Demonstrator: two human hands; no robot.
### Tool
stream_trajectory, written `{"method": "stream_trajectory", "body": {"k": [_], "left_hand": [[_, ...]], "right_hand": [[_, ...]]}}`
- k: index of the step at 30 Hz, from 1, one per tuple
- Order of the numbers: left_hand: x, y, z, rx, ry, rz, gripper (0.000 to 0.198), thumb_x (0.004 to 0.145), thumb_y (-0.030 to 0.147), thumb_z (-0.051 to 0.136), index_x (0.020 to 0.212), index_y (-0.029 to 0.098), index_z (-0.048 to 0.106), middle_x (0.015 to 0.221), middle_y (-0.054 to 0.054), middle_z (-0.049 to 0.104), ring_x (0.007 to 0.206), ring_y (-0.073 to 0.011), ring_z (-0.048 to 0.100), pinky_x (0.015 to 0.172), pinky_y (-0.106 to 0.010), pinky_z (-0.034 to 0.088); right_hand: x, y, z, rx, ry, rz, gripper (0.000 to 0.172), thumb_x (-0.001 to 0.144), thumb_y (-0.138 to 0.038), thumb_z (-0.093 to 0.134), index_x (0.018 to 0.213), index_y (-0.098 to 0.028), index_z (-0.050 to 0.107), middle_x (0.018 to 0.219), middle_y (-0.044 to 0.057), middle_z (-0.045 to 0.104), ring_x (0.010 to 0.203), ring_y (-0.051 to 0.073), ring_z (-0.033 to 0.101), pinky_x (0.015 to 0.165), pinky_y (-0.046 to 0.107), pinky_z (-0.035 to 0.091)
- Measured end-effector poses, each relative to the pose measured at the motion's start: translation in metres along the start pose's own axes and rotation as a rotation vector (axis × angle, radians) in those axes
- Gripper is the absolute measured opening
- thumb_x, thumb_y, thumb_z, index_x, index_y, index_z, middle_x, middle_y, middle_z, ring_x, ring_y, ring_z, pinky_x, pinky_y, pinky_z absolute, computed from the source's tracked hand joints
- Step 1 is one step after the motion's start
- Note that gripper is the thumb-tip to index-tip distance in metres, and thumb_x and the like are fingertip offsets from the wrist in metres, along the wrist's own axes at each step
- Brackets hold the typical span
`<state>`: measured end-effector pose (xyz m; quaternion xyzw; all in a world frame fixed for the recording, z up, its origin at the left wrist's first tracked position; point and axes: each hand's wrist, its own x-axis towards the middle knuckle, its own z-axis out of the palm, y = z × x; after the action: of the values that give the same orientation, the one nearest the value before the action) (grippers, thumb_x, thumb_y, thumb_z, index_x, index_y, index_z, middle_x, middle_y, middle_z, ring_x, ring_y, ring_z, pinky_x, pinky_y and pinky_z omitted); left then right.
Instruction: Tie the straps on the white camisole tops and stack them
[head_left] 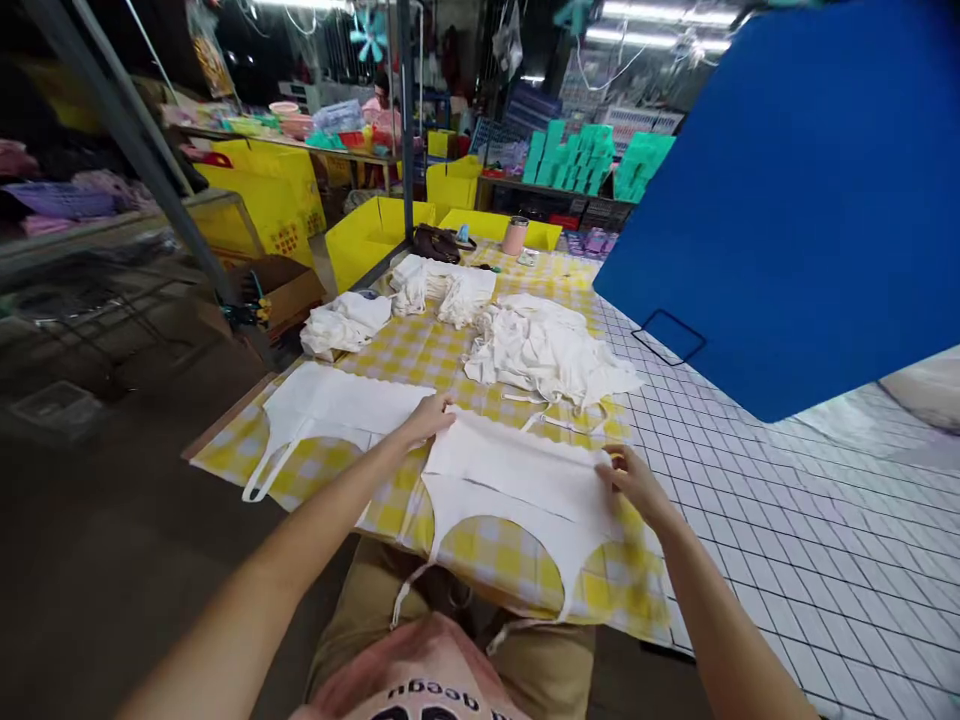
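Observation:
A white cloth piece with straps [517,480] lies flat on the yellow checked tablecloth [420,355] in front of me. My left hand [429,418] pinches its upper left corner. My right hand [634,480] grips its right edge, fingers closed on the fabric. A second flat white piece with straps [326,410] lies to the left. Behind are a loose heap of white cloth [544,355] and folded white bundles [345,322] [446,285].
A big blue board [810,200] tilts over the right side above a white tiled surface [750,480]. Yellow bins [371,235] and a pink cup [514,236] stand at the far end. A metal post [150,160] slants at left. A person sits far behind.

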<state>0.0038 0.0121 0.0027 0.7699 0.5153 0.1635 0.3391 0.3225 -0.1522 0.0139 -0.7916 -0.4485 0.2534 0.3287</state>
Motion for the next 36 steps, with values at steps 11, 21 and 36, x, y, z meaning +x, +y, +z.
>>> {"method": "stream_trajectory", "body": {"k": [11,21,36], "left_hand": [[-0.01,0.015,0.031,0.114,0.093,0.034,0.059,0.08,0.005,0.045,0.136,0.014,0.029,0.124,-0.014,0.05,0.11,-0.0214,0.051,0.09,-0.031,0.042],[-0.074,0.004,0.033,0.306,0.033,0.074,0.059,0.08,-0.001,0.033,0.136,0.017,0.031,0.113,-0.011,0.049,0.085,-0.0155,0.058,0.074,-0.027,0.049],[-0.068,0.01,0.066,0.542,-0.035,0.413,0.049,0.088,0.035,0.041,0.136,0.026,0.036,0.148,-0.006,0.023,0.136,-0.0271,0.018,0.109,-0.048,0.021]], "right_hand": [[-0.003,-0.015,0.037,-0.396,0.191,0.211,0.046,0.085,-0.034,0.033,0.123,-0.012,0.044,0.087,0.012,0.061,0.085,0.027,0.058,0.074,0.037,0.041],[-0.035,-0.014,0.05,-0.626,0.189,0.154,0.046,0.092,-0.033,0.024,0.13,-0.013,0.037,0.088,0.015,0.066,0.079,0.03,0.062,0.069,0.04,0.042],[-0.04,0.003,0.066,-0.806,0.066,-0.231,0.051,0.093,-0.039,0.018,0.138,-0.022,0.033,0.146,0.005,0.03,0.133,0.023,0.023,0.104,0.046,0.023]]}}
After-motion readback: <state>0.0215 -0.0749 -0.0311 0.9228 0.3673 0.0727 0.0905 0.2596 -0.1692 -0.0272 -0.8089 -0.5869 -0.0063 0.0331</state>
